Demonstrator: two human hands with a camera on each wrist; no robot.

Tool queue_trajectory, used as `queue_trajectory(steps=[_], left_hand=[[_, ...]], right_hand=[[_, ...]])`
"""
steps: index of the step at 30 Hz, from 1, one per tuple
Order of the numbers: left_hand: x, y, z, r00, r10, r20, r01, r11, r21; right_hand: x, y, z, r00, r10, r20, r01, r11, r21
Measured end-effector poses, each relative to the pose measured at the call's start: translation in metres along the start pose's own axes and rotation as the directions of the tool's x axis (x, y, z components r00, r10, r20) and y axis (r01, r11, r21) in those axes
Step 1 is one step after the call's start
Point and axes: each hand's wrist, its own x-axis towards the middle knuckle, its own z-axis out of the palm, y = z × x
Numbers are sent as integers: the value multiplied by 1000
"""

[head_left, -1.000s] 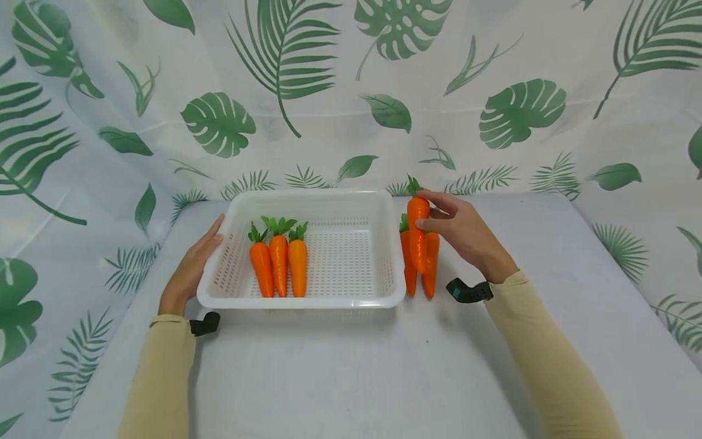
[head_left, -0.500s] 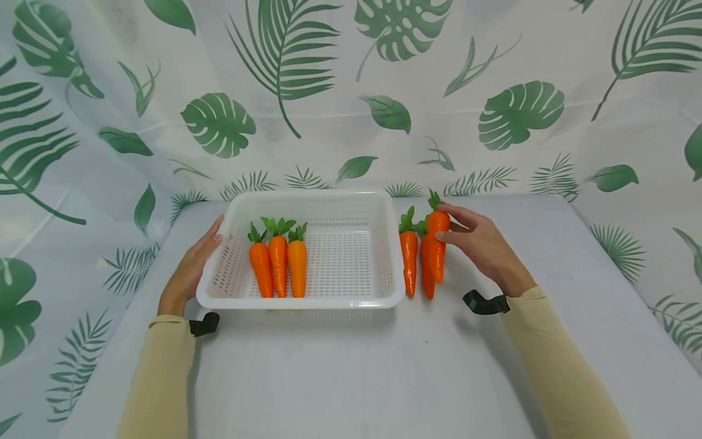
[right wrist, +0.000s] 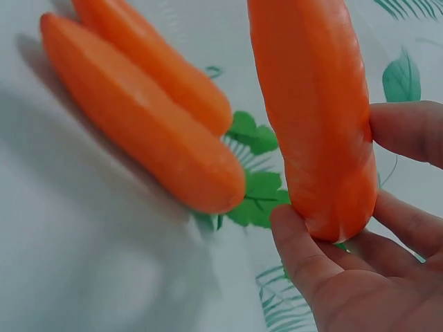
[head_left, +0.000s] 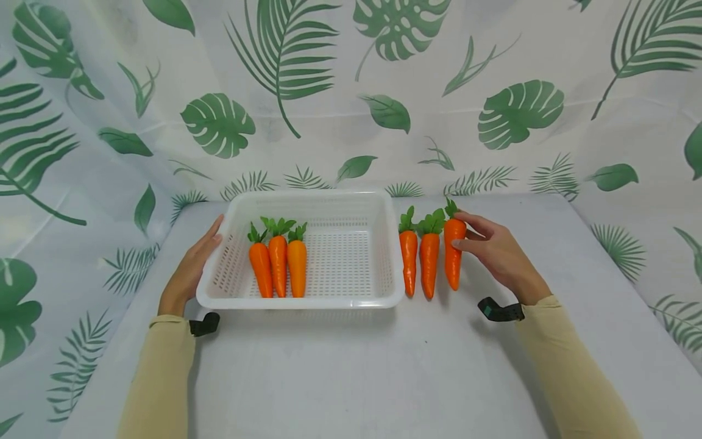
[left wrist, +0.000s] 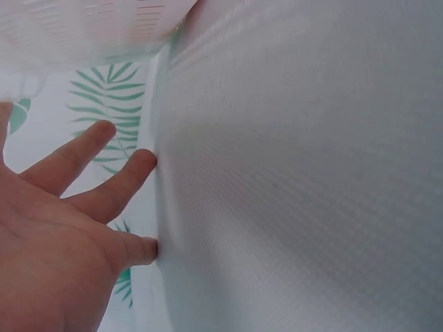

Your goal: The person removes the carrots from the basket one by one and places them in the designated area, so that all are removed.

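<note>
Between the thumb and fingers of my right hand [head_left: 496,251] is a carrot [head_left: 453,253] with a green leafy top, pinched near its thick end. In the right wrist view this carrot [right wrist: 315,117] appears close up, its leaves mostly hidden by the hand. Just left of it, two more carrots [head_left: 429,262] lie side by side on the table. My left hand [head_left: 192,268] rests with extended fingers along the left side of a white plastic basket [head_left: 298,303]. The left wrist view shows those fingers [left wrist: 104,194] spread, with the fingertips at the table surface.
Inside the basket, toward its left, lie three carrots [head_left: 278,262] with green tops. A white cloth [head_left: 329,372] covers the table. Behind it hangs a white sheet [head_left: 329,146] printed with green leaves.
My right hand has carried the carrot rightward and lower, from over the two table carrots to a spot right of them. The left hand and the basket have stayed in place.
</note>
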Motion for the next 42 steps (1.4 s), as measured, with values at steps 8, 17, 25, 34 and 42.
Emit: queue_trajectory(steps=[8,17,25,34,42], left_hand=[[0,-1,-1,1000,2,10,-2,1000,-26],[0,-2,-1,1000,0,12,0,1000,-31],[0,-3,1,1000,-8,-1,8,1000,-24],[1,-4,1,1000,5,-4,-5,1000,-19],[2,-5,1,1000,13,2,-13,1000,-22]], right_hand=[[4,11,-3,999,40,-18,-41,998,-50],[11,27,-4,999,33,-28,-36,991,-126],[17,40,-2,999,32,-35,-39,975,-217],[20,42,6,998,32,-49,-45,956,-288],[24,42,13,999,-3,-33,-7,956,-294]])
